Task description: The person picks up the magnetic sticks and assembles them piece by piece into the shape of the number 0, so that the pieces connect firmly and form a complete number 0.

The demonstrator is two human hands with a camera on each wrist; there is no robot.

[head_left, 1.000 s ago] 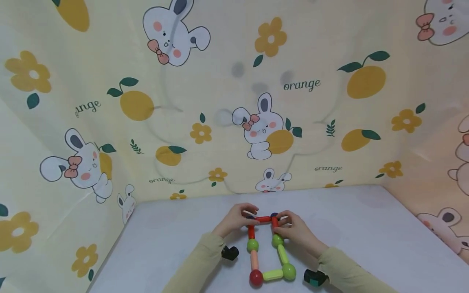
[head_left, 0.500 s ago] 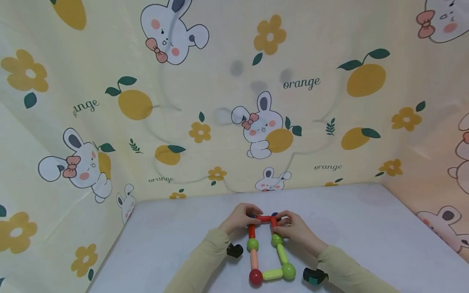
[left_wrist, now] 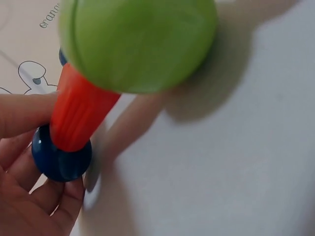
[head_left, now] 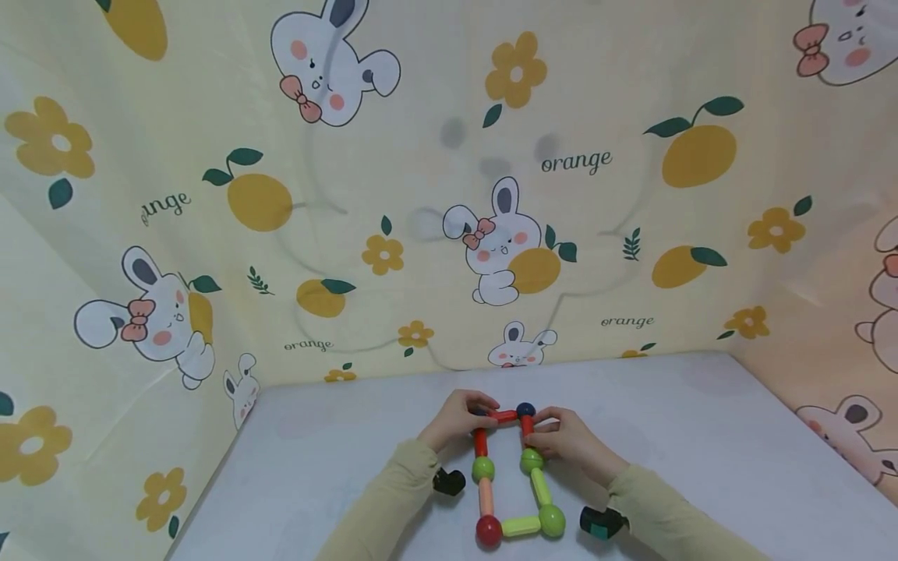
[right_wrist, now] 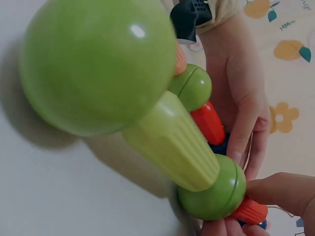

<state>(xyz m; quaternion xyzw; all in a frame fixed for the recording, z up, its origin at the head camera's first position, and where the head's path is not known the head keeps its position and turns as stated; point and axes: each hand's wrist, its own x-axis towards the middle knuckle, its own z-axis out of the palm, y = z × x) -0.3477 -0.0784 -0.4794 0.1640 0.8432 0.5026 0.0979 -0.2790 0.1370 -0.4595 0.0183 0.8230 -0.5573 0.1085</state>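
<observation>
A closed four-sided frame of toy rods and balls lies on the table. My left hand (head_left: 457, 418) grips the blue ball (left_wrist: 61, 156) at its far left corner, partly hidden by the fingers in the head view. From that corner a red rod (head_left: 480, 442) leads to a green ball (head_left: 483, 468). My right hand (head_left: 577, 444) pinches the right-side red rod (right_wrist: 251, 211) beside another green ball (right_wrist: 214, 191), its thumb at their joint. A dark blue ball (head_left: 526, 410) forms the far right corner, joined to the left one by a red rod (head_left: 503, 417).
Nearer the person, the frame has a peach rod (head_left: 486, 497), a red ball (head_left: 489, 531), yellow-green rods (head_left: 521, 527) and a larger green ball (head_left: 552, 520). Black wrist cameras (head_left: 602, 523) hang close to the white table (head_left: 337, 436). Printed cloth walls (head_left: 421, 296) surround it.
My left hand has shifted slightly right. The right hand's fingers have drawn back a little from the far right dark blue ball, which now shows more fully.
</observation>
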